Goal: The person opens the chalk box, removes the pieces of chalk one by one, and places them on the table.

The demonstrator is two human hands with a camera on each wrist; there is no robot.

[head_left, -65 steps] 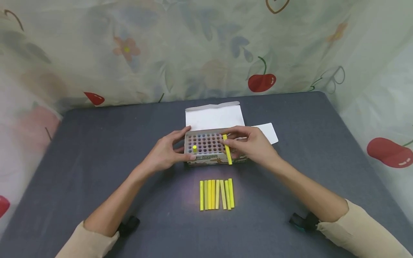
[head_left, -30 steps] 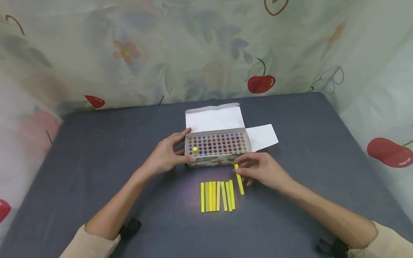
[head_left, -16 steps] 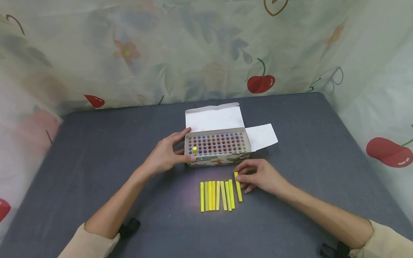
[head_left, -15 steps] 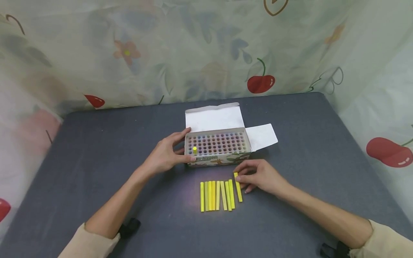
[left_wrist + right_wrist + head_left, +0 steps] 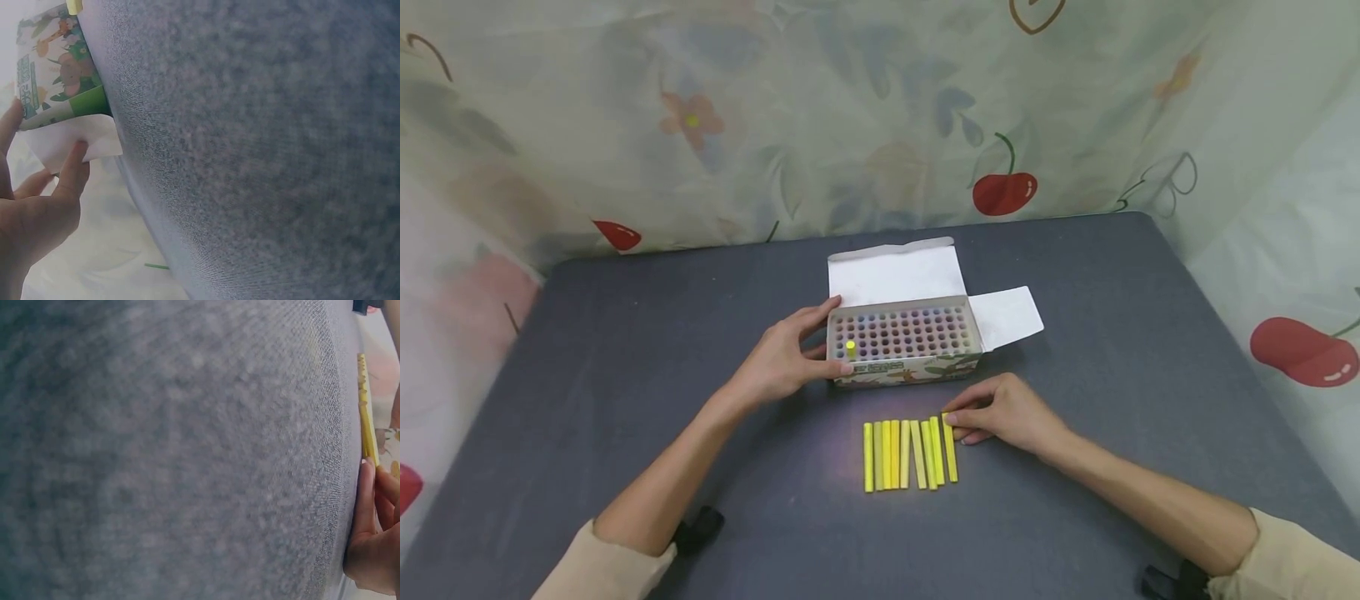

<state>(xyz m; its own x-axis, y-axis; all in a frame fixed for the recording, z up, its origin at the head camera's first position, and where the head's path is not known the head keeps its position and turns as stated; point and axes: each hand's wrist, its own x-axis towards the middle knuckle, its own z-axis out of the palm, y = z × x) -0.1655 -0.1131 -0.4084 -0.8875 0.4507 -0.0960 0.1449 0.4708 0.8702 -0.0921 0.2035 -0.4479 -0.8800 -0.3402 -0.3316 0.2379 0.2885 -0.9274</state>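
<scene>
Nearest, on the grey desk point(image 5: 625, 333), a row of yellow sticks point(image 5: 901, 454) lies side by side, each pointing toward 12 o'clock; at the row's 3 o'clock end lies the last stick point(image 5: 950, 448), just beside its neighbour; the right hand point(image 5: 1000, 412) rests on the desk at 3 o'clock of the row, fingers loosely curled, fingertips touching the far end of that stick; whether it pinches the stick cannot be told; farther, at 12 o'clock of the row, stands the open box point(image 5: 902, 346), its flaps folded back, its holes showing, one yellow stick end point(image 5: 850, 347) standing in a hole near its 9 o'clock end; the left hand point(image 5: 782, 360) grips the box's 9 o'clock end, fingers spread round the corner.
</scene>
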